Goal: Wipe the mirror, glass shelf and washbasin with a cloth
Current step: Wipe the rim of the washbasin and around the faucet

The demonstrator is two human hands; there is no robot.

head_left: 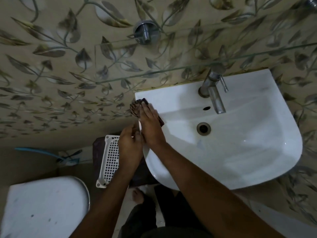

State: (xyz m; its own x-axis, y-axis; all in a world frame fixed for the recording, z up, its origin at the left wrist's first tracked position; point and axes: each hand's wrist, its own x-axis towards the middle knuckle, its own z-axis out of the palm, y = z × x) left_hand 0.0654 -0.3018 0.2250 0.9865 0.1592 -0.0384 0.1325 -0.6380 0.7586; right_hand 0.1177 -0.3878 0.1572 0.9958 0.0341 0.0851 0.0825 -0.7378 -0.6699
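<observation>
The white washbasin [240, 152] hangs on the leaf-patterned wall, with a chrome tap [213, 93] at its back. A dark patterned cloth [136, 107] lies bunched on the basin's back-left rim. My right hand [151, 127] presses flat on the cloth, fingers stretched toward the wall. Just left of it, my left hand [130, 145] is at the basin's left edge, its fingers and thumb curled at the rim. The glass shelf [171, 55] runs across the wall above the basin. No mirror is in view.
A white perforated basket [108, 162] leans against a dark stand left of the basin. The toilet lid [44, 206] is at the lower left. A blue-handled brush [51, 154] lies on the floor by the wall. A chrome wall fitting [145, 30] sits above the shelf.
</observation>
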